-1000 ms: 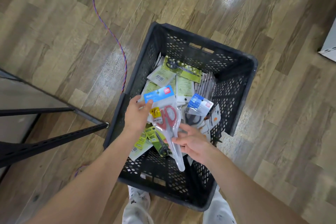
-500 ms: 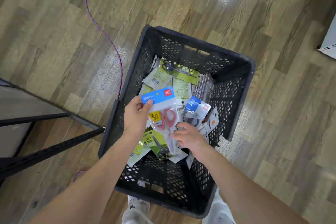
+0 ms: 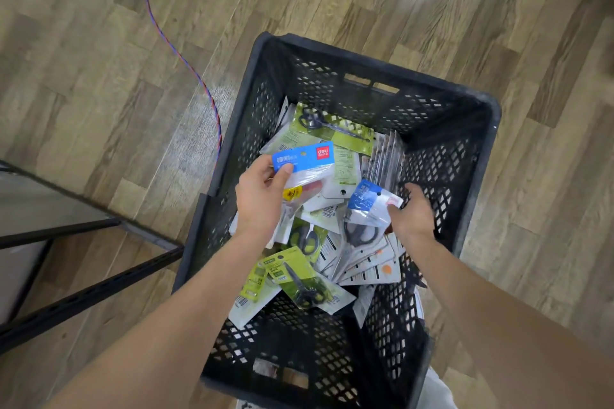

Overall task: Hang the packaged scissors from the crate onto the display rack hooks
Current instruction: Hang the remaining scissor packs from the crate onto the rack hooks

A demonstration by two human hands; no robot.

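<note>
Scissors, packaged, assorted; stock held in a black crate (image 3: 465, 103) at frame centre, on wood flooring.

Far left: dark rack legs (image 3: 93, 285) cross the lower left corner. No hooks are in view, so the hanging place cannot be located from here. A red-and-blue cable (image 3: 186, 60) runs down the floor at upper left, ending beside the crate's left wall.

Left of centre: left hand (image 3: 262, 199), fingers curled, thumb pinching the blue header of a red pack (image 3: 304, 163). A second ago this pack hung long and clear above the pile, with the other hand touching its lower end; now it is drawn up toward the crate's left wall, its lower part hidden behind the hand.

Centre: loose green packs (image 3: 299, 279) and white-backed packs (image 3: 368, 267) lie heaped on the crate floor, untouched.

Right of centre: right hand (image 3: 412, 216), which has left the red pack and moved to the right side of the crate. Its fingers curl on the edge of a second blue-headed pack (image 3: 368, 209), black-handled, tilted up out of the heap. A row of upright packs (image 3: 385, 156) stands just behind.

Assessment: one pack per hand is now likely, two items for one trip. Nothing is hung yet. The right grip looks like an edge hold only and may need resetting before lifting clear.
</note>
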